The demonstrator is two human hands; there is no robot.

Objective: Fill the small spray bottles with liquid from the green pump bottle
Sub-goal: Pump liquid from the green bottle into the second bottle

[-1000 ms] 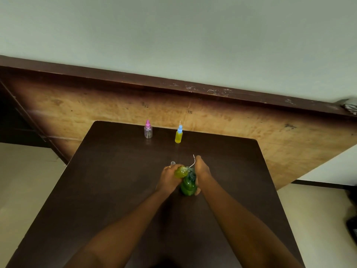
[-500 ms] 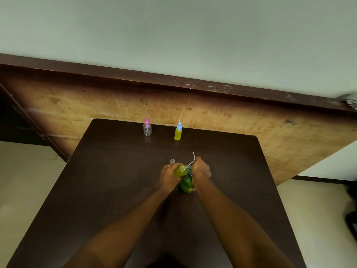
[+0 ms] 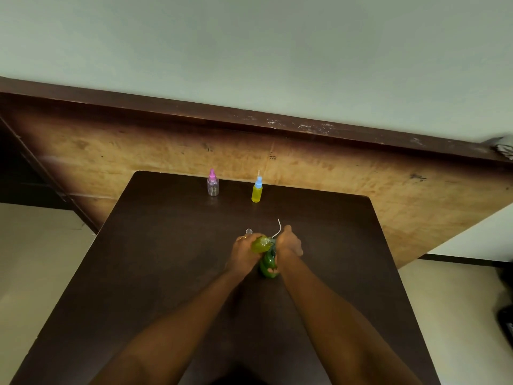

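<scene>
Filling step: small bottle [image 3: 261, 243] held in left grip [image 3: 244, 251], green pump bottle [image 3: 268, 263] in right grip [image 3: 288, 243]; nxt, openings to be aligned.

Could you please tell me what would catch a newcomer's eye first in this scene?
Over the dark table, the left hand holds a small yellow-green bottle tilted beside the green pump bottle, which the right hand grips, a thin white tube rising beside it. At its far edge stand a pink-capped clear bottle and a blue-capped yellow bottle.
</scene>
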